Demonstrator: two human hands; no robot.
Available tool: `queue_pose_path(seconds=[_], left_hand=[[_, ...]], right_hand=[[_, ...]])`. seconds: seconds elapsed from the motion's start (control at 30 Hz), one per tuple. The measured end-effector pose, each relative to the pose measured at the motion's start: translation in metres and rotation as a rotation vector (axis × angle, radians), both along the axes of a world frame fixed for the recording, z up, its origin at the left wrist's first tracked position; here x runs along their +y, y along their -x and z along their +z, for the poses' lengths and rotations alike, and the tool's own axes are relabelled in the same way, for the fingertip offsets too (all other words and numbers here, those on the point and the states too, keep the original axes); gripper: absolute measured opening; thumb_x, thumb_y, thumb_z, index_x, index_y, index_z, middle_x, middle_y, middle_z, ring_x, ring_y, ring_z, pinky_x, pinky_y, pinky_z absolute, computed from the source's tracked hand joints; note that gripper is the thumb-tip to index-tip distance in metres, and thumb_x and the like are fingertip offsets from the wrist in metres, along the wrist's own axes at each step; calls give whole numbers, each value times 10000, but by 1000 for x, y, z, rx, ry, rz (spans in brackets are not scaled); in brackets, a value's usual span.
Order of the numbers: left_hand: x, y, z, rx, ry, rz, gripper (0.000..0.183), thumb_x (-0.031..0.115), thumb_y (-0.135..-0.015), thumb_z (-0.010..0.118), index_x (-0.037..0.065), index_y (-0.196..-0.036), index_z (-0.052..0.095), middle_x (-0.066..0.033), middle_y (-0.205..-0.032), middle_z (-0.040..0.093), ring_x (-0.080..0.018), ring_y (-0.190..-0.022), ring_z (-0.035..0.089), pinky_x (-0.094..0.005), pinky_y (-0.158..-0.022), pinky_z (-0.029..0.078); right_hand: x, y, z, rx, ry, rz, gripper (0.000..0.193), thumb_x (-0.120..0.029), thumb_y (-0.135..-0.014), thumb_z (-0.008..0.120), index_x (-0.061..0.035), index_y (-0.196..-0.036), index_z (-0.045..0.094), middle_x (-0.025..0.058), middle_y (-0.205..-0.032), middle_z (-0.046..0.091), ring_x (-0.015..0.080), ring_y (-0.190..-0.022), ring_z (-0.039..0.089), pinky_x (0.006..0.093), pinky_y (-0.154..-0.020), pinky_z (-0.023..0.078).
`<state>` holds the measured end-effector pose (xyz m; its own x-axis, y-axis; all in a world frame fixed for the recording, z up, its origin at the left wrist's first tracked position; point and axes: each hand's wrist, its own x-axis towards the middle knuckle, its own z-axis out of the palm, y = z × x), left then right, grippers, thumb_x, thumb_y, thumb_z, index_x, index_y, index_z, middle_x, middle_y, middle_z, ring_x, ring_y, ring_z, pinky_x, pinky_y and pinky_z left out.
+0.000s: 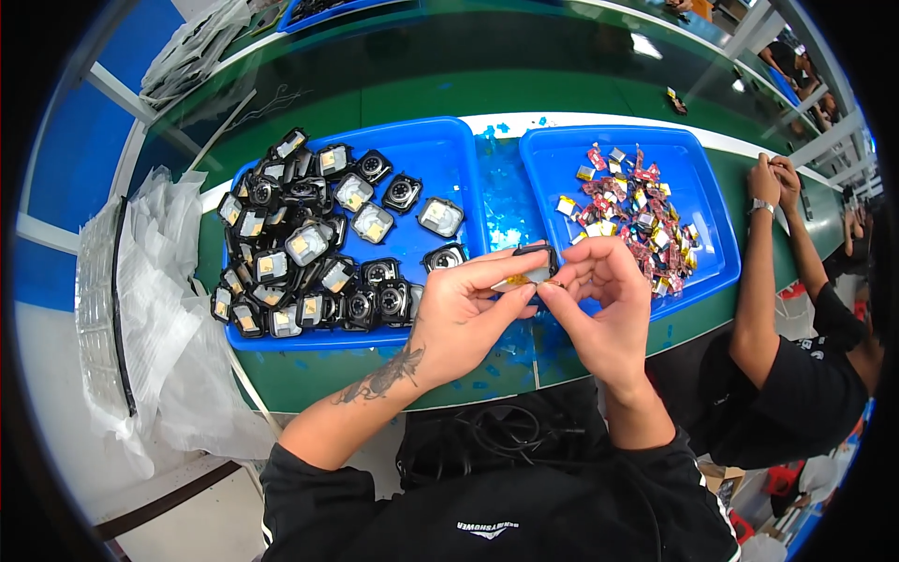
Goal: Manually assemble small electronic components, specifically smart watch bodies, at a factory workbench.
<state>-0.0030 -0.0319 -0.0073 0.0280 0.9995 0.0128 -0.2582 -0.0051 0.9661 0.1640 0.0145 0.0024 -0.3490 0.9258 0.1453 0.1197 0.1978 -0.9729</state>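
Note:
Between my two hands, over the gap between two blue trays, is a smartwatch case (536, 266) with a black rim and a pale inside. My left hand (468, 314) grips it from the left, thumb and fingers closed round its edge. The thumb and fingertips of my right hand (604, 300) pinch together at its right side; a tiny piece seems to be there, too small to make out. In the left blue tray (431, 140) lie many similar black watch cases (309, 244), some showing pale insides, others round dark backs. The right blue tray (698, 155) holds small silvery batteries with red and yellow parts (637, 215).
Blue scraps of film (501, 187) litter the green table (421, 379) between the trays. White plastic sheeting (169, 281) hangs at the left. To the right, a co-worker's hands (773, 178) are raised beside the table. A coiled black cable (510, 431) lies near my lap.

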Motion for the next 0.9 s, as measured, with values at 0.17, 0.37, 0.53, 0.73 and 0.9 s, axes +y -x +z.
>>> queue_pose_path(seconds=[0.17,0.37,0.53,0.73,0.9], left_hand=[[-1,-2,6,-58,51,9,333,-35,-922,557,-8,-1252,594,-160,-1295,562,-180,-1059,631,-271,-781,597],[-1,1,10,-119,73,76,515,-65,-922,512,45,-1414,407,-158,-1284,569,-174,-1059,631,-273,-754,598],[-2,-1,9,-37,-36,188,836,-70,-874,579,101,-1517,72,-248,-1487,284,-265,-1229,515,-295,-791,588],[-6,-1,9,582,-477,405,717,17,-793,692,-20,-1411,330,-234,-1396,412,-352,-1226,507,-392,-853,548],[-5,-4,0,1069,-958,442,214,172,-620,828,91,-728,663,-2,-717,633,-214,-765,613,-335,-627,475]], right_hand=[[4,6,2,-71,-55,-34,372,18,-777,734,-21,-1104,562,38,-876,615,82,-732,585,211,-611,502],[3,18,-3,-197,-355,-10,423,28,-782,709,-16,-1178,568,53,-912,596,109,-772,595,237,-642,536],[33,22,16,-79,-44,117,478,27,-793,700,-32,-1232,518,27,-897,560,87,-790,588,221,-676,520],[189,69,19,-188,98,152,502,-40,-744,756,31,-1184,528,78,-754,660,122,-675,624,248,-623,501],[267,88,-36,-532,49,1,528,-146,-643,848,29,-1084,615,149,-882,689,198,-773,661,312,-681,522]])
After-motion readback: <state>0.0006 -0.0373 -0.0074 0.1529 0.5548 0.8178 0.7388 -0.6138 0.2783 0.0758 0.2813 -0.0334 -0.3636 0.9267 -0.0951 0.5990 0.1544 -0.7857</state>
